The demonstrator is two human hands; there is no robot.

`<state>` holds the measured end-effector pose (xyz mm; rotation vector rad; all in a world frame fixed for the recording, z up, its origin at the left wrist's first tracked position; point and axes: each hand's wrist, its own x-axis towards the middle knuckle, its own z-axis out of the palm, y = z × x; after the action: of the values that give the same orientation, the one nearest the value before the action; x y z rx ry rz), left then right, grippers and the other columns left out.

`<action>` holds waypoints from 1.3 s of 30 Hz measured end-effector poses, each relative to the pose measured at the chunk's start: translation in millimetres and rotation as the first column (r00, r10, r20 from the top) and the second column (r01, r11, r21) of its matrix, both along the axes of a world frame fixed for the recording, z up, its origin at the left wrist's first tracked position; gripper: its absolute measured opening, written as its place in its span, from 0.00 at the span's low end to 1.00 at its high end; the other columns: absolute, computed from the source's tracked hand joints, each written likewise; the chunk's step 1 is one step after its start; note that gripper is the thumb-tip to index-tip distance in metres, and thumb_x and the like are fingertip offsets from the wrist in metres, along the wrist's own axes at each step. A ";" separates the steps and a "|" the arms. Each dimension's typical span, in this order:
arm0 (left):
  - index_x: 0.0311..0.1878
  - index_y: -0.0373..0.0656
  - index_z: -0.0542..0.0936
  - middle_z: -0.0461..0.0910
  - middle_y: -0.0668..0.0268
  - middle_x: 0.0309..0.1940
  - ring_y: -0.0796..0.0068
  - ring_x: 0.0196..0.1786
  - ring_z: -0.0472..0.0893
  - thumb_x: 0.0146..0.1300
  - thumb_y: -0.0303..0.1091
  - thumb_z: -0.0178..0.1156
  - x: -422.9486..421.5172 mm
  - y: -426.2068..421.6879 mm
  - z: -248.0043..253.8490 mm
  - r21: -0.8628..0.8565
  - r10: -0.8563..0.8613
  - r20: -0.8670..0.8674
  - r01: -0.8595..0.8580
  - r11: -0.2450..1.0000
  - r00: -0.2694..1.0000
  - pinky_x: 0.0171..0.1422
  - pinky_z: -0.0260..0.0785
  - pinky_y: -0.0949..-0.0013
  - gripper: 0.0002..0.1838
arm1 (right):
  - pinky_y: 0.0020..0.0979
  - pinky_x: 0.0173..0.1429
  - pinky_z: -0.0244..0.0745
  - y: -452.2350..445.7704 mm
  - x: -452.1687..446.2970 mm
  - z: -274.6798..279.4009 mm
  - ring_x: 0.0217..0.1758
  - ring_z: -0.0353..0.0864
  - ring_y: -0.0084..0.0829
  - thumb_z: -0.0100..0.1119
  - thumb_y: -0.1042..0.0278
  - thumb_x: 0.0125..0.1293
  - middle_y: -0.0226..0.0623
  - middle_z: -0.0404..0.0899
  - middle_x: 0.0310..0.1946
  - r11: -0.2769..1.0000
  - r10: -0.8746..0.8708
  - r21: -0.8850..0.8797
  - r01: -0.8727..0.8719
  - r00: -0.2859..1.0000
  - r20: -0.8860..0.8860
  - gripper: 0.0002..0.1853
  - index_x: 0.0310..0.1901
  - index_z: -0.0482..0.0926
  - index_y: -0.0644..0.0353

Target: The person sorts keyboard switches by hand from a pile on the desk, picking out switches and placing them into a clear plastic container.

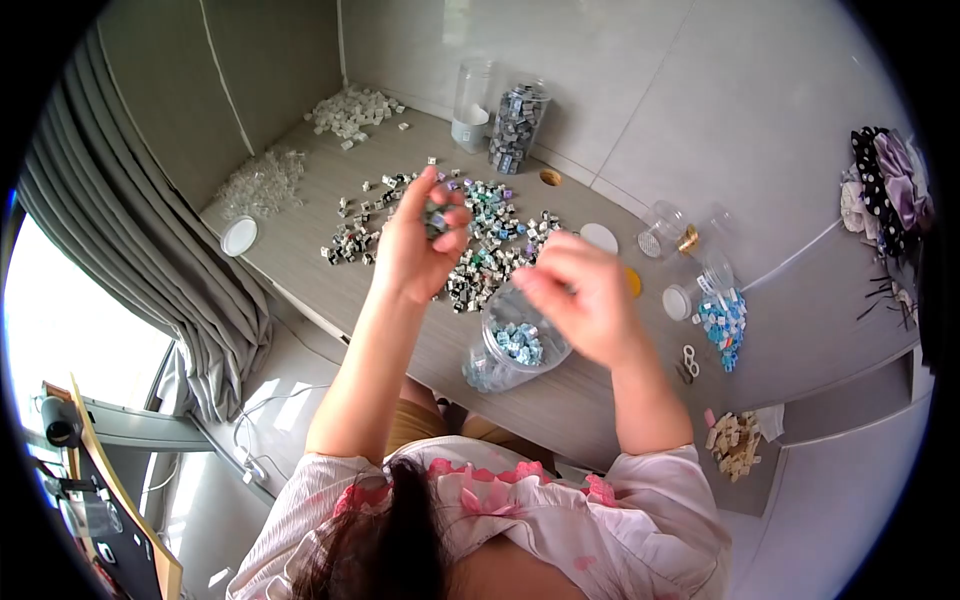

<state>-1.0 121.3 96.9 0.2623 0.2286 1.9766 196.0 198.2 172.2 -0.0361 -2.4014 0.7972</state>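
My left hand is raised over the table, palm up, with its fingers curled round several small block-like pieces that look like keyboard switches. My right hand hovers over the mouth of a clear plastic jar, its fingers bent together and smeared by motion; whether anything is in them is hidden. Light-blue pieces lie inside the jar, which stands tilted at the table's near edge. Beyond both hands spreads a loose pile of black, white, teal and purple switches.
At the back stand a clear jar and a jar of grey pieces. White pieces and transparent pieces lie in heaps at the left, near a white lid. Blue pieces and scissors are at the right.
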 end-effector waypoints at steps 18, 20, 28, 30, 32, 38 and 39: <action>0.27 0.38 0.79 0.77 0.58 0.32 0.57 0.33 0.79 0.52 0.27 0.64 105.2 -37.7 54.2 0.420 0.206 -0.821 -0.319 0.850 -0.532 0.40 0.73 0.59 0.04 | 0.23 0.27 0.62 90.6 -21.2 -54.3 0.23 0.68 0.17 0.52 0.73 0.66 0.28 0.74 0.21 0.711 -0.248 -0.703 -0.017 0.929 -0.273 0.08 0.33 0.79 0.66; 0.26 0.39 0.78 0.77 0.59 0.32 0.59 0.34 0.79 0.50 0.28 0.65 103.6 -38.8 53.9 0.420 0.221 -0.818 -0.289 0.860 -0.530 0.39 0.73 0.60 0.05 | 0.21 0.27 0.62 121.3 -55.8 -79.2 0.23 0.68 0.16 0.54 0.72 0.67 0.27 0.73 0.21 0.820 -0.272 -0.550 0.160 0.954 -0.127 0.08 0.37 0.81 0.66; 0.29 0.40 0.80 0.77 0.61 0.38 0.60 0.40 0.78 0.50 0.37 0.66 96.6 -40.1 55.5 0.395 0.202 -0.797 -0.239 0.887 -0.569 0.43 0.73 0.62 0.10 | 0.37 0.46 0.76 200.9 -158.3 -156.5 0.39 0.82 0.41 0.55 0.77 0.60 0.47 0.83 0.42 0.964 -0.260 0.110 0.241 0.943 0.208 0.16 0.49 0.82 0.58; 0.31 0.40 0.80 0.76 0.60 0.40 0.60 0.41 0.77 0.50 0.38 0.66 94.0 -39.7 57.0 0.392 0.193 -0.784 -0.230 0.891 -0.590 0.46 0.72 0.61 0.11 | 0.36 0.46 0.76 205.2 -168.6 -156.3 0.39 0.82 0.41 0.54 0.78 0.59 0.48 0.83 0.43 0.962 -0.271 0.119 0.245 0.907 0.323 0.18 0.51 0.82 0.57; 0.34 0.40 0.80 0.76 0.60 0.43 0.62 0.44 0.76 0.51 0.41 0.67 89.9 -40.0 60.3 0.370 0.167 -0.762 -0.208 0.906 -0.625 0.50 0.68 0.61 0.15 | 0.35 0.46 0.76 211.2 -176.1 -161.0 0.40 0.83 0.40 0.55 0.77 0.58 0.47 0.83 0.43 0.970 -0.240 0.116 0.212 0.906 0.350 0.17 0.49 0.83 0.57; 0.34 0.41 0.81 0.77 0.59 0.45 0.62 0.46 0.76 0.49 0.48 0.71 88.2 -38.9 57.8 0.391 0.249 -0.809 -0.170 0.905 -0.533 0.51 0.66 0.61 0.20 | 0.36 0.49 0.78 209.9 -176.4 -160.7 0.42 0.84 0.41 0.59 0.75 0.57 0.45 0.85 0.38 0.969 -0.214 -0.018 0.247 0.871 0.442 0.12 0.42 0.86 0.58; 0.35 0.41 0.81 0.77 0.60 0.46 0.61 0.46 0.76 0.50 0.49 0.71 86.3 -39.8 58.5 0.397 0.276 -0.827 -0.161 0.904 -0.490 0.50 0.66 0.61 0.20 | 0.35 0.49 0.78 210.4 -175.7 -157.7 0.41 0.85 0.40 0.59 0.74 0.57 0.45 0.85 0.38 0.964 -0.224 -0.026 0.263 0.864 0.450 0.12 0.42 0.86 0.59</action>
<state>85.3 81.5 155.4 2.3373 1.5406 1.3964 20.3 408.7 14.4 -0.6097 -2.7062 0.8402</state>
